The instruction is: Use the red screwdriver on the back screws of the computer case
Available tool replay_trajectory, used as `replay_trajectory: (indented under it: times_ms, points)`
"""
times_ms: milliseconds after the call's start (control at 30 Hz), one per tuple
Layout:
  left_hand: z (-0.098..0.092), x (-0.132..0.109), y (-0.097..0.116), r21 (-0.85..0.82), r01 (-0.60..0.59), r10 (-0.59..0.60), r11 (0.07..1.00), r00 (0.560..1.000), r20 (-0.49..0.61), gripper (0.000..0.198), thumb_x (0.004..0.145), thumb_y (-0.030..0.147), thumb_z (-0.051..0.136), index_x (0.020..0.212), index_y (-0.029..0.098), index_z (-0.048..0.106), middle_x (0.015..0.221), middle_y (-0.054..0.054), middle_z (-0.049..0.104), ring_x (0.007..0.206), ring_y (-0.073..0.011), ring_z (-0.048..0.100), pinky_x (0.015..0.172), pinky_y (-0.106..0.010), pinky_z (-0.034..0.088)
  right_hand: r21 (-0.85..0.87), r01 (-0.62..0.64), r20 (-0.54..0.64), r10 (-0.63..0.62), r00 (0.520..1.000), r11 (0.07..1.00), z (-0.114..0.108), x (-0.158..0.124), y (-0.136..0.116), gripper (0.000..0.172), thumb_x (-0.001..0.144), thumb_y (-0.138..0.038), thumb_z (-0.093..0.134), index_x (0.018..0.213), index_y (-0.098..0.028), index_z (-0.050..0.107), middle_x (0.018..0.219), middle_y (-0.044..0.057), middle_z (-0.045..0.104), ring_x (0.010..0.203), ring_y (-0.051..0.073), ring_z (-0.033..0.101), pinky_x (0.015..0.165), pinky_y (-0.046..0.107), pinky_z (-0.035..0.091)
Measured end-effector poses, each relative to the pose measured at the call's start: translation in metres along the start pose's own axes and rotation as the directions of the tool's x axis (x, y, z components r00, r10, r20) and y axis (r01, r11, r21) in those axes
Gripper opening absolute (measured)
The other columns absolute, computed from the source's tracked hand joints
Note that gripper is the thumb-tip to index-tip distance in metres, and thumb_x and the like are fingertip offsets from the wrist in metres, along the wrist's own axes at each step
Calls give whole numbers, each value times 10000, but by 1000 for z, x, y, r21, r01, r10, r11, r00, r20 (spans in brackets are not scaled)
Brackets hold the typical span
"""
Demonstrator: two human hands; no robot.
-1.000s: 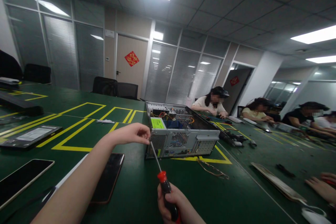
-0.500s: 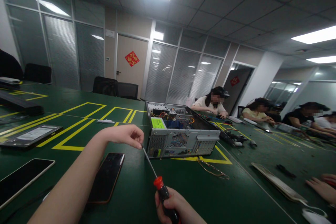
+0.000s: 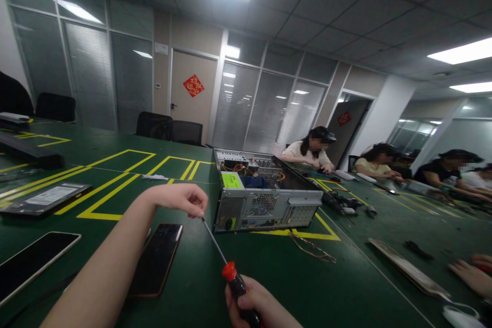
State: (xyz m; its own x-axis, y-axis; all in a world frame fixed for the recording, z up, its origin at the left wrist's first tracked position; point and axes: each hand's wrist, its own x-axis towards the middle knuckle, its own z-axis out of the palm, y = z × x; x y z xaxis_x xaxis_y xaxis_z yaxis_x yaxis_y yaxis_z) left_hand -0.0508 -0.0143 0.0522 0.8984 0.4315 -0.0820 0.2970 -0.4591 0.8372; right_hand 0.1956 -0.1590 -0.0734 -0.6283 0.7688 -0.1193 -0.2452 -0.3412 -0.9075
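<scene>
My right hand (image 3: 255,301) is wrapped round the black and red handle of a screwdriver (image 3: 238,285), its shaft slanting up and to the left. At the tip of that shaft, my left hand (image 3: 183,199) is closed in a pinch; whatever sits between thumb and fingertips is too small to make out. Just beyond my hands an open computer case (image 3: 265,210) lies on its side, with wires, boards and a yellow-green label (image 3: 231,180) inside. My left hand is near its left corner, apart from it.
Beneath my left forearm lies a dark phone (image 3: 159,261), with a white-edged phone (image 3: 36,266) and a hard drive (image 3: 49,197) further left. A wire loop (image 3: 311,247) rests right of the case, near cables (image 3: 342,202). A co-worker's hand (image 3: 471,272) is at the right edge.
Both hands and the screwdriver have shifted slightly left, its tip moving away from the case's corner. The case stays in place.
</scene>
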Motion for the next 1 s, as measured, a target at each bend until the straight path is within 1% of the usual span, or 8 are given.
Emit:
replay_trajectory:
  times_ms: [233, 300, 367, 433, 533, 633, 833, 1000]
  points:
    - [-4, 7, -6, 159, 96, -62, 983, 977, -205, 311, 799, 430, 515, 701, 137, 545, 614, 24, 508, 573, -96, 468, 570, -200, 361, 73, -1, -165, 13, 986, 997, 6, -2, -2, 193, 702, -322, 552, 814, -188, 470, 472, -85, 478, 286, 27, 279, 304, 151, 152]
    - [-3, 11, -3, 236, 175, -78, 956, 925, -371, 329, 814, 432, 468, 682, 137, 530, 612, 19, 495, 578, -105, 464, 572, -210, 357, 79, 44, -203, -27, 979, 996, 16, 0, 1, 199, 691, -293, 606, 762, -193, 449, 528, -71, 513, 327, 44, 396, 337, 164, 238]
    - [-2, 13, 4, 294, 259, -52, 920, 824, -565, 322, 827, 412, 426, 693, 138, 531, 620, 9, 504, 592, -120, 472, 569, -220, 347, 80, 50, -191, -34, 981, 996, 27, 3, 4, 245, 655, -272, 672, 711, -175, 453, 642, -28, 573, 503, 94, 566, 468, 204, 374]
    - [-2, 10, 14, 335, 275, 1, 901, 772, -635, 322, 843, 393, 389, 706, 140, 535, 646, -3, 525, 615, -130, 489, 577, -226, 347, 86, 16, -143, -3, 990, 996, 35, 4, 6, 273, 626, -268, 706, 694, -165, 462, 721, 1, 599, 604, 125, 608, 550, 241, 408]
    - [1, -2, 27, 393, 306, -20, 867, 809, -587, 288, 827, 385, 430, 714, 149, 552, 657, -2, 549, 618, -132, 500, 572, -224, 343, 67, -8, -109, 15, 994, 998, 36, 5, 7, 281, 630, -304, 698, 691, -170, 458, 710, 1, 597, 547, 116, 575, 527, 257, 392]
    - [11, -18, 26, 402, 424, -249, 812, 874, -418, 167, 717, 321, 578, 691, 156, 578, 607, 10, 571, 537, -116, 485, 523, -214, 323, -10, 18, -189, -20, 982, 1000, 24, 3, 7, 253, 639, -286, 681, 688, -172, 460, 686, -12, 581, 528, 99, 535, 519, 252, 376]
    - [57, -44, 5, 276, 686, -602, 673, 725, -336, 82, 650, 226, 591, 704, 164, 592, 567, 5, 580, 458, -123, 522, 456, -212, 313, -81, -16, -237, -3, 971, 997, 6, -1, 12, 249, 660, -322, 654, 701, -177, 456, 666, -18, 546, 515, 96, 491, 505, 254, 353]
    - [100, -69, -15, 299, 734, -613, 609, 675, -411, 217, 578, 200, 645, 793, 221, 628, 798, -33, 640, 684, -202, 588, 503, -238, 343, -117, -71, -227, 43, 973, 991, 8, -1, 12, 213, 685, -312, 628, 724, -173, 472, 686, -11, 547, 552, 102, 497, 538, 263, 367]
